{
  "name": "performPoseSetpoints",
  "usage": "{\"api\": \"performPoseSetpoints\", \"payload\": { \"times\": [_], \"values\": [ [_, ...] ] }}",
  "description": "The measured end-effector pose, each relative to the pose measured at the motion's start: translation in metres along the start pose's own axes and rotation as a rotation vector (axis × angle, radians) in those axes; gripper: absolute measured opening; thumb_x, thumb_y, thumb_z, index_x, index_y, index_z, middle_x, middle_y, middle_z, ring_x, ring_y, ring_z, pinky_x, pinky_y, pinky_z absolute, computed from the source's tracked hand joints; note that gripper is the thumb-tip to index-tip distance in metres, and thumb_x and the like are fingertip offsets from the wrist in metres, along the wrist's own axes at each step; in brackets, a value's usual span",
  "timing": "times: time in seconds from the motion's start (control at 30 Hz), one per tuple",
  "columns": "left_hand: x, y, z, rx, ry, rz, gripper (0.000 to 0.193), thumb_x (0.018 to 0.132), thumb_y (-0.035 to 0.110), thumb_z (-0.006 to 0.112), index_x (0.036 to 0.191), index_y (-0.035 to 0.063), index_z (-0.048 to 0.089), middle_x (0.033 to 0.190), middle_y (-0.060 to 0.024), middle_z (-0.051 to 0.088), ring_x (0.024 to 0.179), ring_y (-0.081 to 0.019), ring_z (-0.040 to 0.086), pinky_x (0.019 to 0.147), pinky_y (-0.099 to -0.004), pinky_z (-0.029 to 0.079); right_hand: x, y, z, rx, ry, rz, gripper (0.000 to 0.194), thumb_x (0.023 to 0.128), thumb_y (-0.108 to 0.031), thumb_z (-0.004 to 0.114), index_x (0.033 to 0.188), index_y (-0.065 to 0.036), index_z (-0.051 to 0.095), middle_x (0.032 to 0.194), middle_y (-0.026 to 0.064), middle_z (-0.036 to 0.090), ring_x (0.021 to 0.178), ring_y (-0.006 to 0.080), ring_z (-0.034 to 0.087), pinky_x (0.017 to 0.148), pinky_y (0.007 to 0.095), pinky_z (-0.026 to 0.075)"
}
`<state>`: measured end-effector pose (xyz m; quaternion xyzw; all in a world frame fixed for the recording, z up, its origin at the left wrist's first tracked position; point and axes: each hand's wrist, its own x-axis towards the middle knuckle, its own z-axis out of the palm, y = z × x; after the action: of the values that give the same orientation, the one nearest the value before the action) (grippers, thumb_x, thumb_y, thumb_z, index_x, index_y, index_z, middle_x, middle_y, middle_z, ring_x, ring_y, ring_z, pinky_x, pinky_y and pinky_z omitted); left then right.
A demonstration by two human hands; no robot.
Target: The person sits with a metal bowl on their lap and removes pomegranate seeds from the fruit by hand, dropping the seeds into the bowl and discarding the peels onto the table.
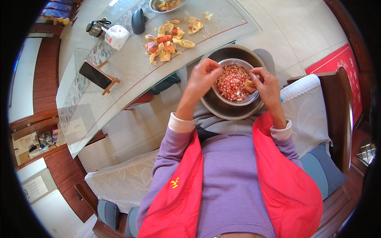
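Note:
Pomegranate seeds (233, 78) fill much of a small metal bowl (235, 103), which sits inside a larger steel basin (218, 111) over my lap. My right hand (265, 84) is at the small bowl's right rim, thumb and fingers pinching a piece of pomegranate (250, 86) with yellowish peel. Above the left side of the bowl is my left hand (205, 73), its thumb and forefinger drawn together. Whether a small bit lies between those fingertips is hard to tell.
A glass-topped table (143, 67) holds pomegranate peels (165, 41), another metal bowl (166, 11), a dark case (138, 22), a white plastic bag (116, 36), a metal flask (95, 29) and a phone (95, 75) on a wooden stand. A covered wooden sofa (337, 116) is beside and behind me.

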<state>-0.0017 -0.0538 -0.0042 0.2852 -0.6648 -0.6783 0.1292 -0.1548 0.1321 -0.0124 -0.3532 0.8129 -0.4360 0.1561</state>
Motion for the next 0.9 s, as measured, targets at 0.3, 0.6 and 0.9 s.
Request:
{"api": "performPoseSetpoints", "payload": {
  "times": [0.3, 0.6, 0.9],
  "values": [
    [-0.009, -0.011, 0.052, 0.736, -0.062, 0.346, 0.027, 0.079, 0.019, 0.071, 0.1, 0.0041, 0.064, 0.106, -0.0186, 0.063, 0.101, -0.0394, 0.06, 0.085, -0.0463, 0.049, -0.006, -0.008, -0.019, -0.499, -0.22, -0.148, 0.033, 0.076, -0.026, 0.076, 0.104, -0.011, 0.065, 0.098, 0.0048, 0.068, 0.092, 0.0271, 0.064, 0.077, 0.0405, 0.051],
    [-0.014, -0.011, 0.054, 0.635, -0.11, 0.451, 0.041, 0.074, 0.014, 0.074, 0.112, 0.0061, 0.059, 0.109, -0.0178, 0.062, 0.108, -0.0381, 0.058, 0.089, -0.0453, 0.048, 0.005, -0.003, -0.012, -0.269, -0.318, 0.059, 0.036, 0.074, -0.025, 0.078, 0.102, -0.008, 0.064, 0.091, 0.0113, 0.07, 0.086, 0.0292, 0.068, 0.075, 0.0398, 0.052],
    [-0.013, -0.018, 0.068, 0.343, -0.068, 0.305, 0.039, 0.08, 0.013, 0.073, 0.111, 0.0002, 0.054, 0.1, -0.015, 0.065, 0.095, -0.0283, 0.065, 0.083, -0.0371, 0.052, 0.014, 0.01, -0.008, 0.165, -0.334, 0.135, 0.033, 0.091, -0.032, 0.068, 0.107, -0.004, 0.062, 0.086, 0.002, 0.066, 0.075, 0.0099, 0.06, 0.066, 0.0241, 0.048]
  ]
}}
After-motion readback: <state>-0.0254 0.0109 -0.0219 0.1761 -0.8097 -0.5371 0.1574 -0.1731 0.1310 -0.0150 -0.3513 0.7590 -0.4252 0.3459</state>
